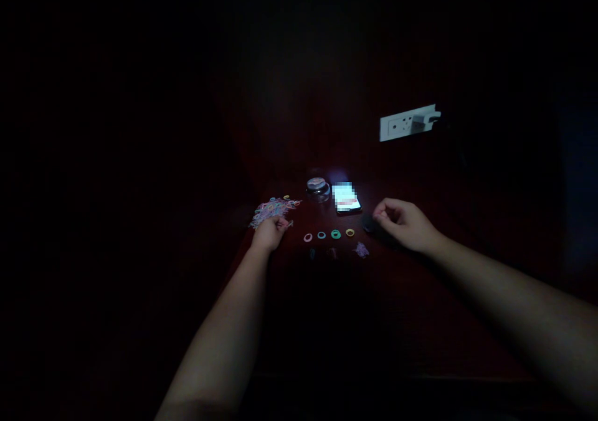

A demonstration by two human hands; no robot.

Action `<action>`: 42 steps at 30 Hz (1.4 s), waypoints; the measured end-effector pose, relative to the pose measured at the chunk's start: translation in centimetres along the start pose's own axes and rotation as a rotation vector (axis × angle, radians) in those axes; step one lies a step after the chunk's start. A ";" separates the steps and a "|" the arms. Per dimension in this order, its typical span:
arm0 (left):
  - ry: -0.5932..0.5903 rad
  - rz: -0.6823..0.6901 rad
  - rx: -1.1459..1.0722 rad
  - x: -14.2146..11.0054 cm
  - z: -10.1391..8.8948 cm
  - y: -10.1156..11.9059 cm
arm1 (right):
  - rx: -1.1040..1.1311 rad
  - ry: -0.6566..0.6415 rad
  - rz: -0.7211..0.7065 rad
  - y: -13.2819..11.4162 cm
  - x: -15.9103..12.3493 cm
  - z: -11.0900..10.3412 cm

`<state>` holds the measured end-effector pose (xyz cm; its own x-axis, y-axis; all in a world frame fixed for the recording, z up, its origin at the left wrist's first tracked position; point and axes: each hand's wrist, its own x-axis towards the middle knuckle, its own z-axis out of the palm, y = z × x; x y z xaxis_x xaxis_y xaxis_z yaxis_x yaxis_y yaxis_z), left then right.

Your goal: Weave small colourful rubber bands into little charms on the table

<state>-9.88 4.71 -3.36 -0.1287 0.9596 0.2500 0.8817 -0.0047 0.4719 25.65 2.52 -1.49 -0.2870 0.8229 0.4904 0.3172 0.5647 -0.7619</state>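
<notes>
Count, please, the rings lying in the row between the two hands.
4. From left to right: pink ring, blue ring, green ring, yellow ring, the last nearest the right hand. The dark patch beside that hand might hide another.

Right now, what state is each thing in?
Phone: flat, screen lit.
Jar: upright, lid on.
Wall socket: plug in at its right end.
Band heap: loose, tangled.
Four rings: spaced in a row.
Purple bunch: loose.
Left hand: fingers pinched on a small piece.
Right hand: fingers curled, contents unclear.
</notes>
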 end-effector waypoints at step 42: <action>-0.082 0.061 0.007 -0.1 0.1 1.1 | 0.020 -0.005 -0.015 -0.4 0.0 0.1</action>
<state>-8.80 4.61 -2.99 -0.0371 0.9773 0.2084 0.8898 -0.0626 0.4521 25.43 2.25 -1.24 -0.2964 0.8141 0.4994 0.2948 0.5754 -0.7629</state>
